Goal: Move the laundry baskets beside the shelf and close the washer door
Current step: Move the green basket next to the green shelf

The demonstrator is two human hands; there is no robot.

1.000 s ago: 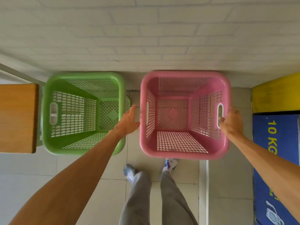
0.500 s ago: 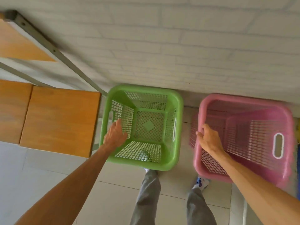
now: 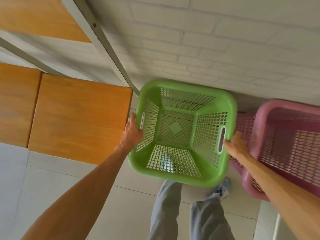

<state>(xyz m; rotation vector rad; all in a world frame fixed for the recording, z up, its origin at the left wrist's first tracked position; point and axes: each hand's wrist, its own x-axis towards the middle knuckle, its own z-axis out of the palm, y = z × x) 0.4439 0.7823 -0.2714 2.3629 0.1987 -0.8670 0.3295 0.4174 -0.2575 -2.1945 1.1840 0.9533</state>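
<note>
We see shelf [image 3: 78, 116] left | basket [image 3: 183, 177] just right of it, against wall [image 3: 207, 49] | second basket [image 3: 284, 108] right | our hands [image 3: 130, 134] [image 3: 236, 144] at first basket's sides

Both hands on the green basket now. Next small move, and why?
Probably set the green basket down right there beside the shelf. The left hand and right hand grip its two side handles, its left rim already sits close to the shelf's wooden edge, and the pink basket waits just to its right.
</note>
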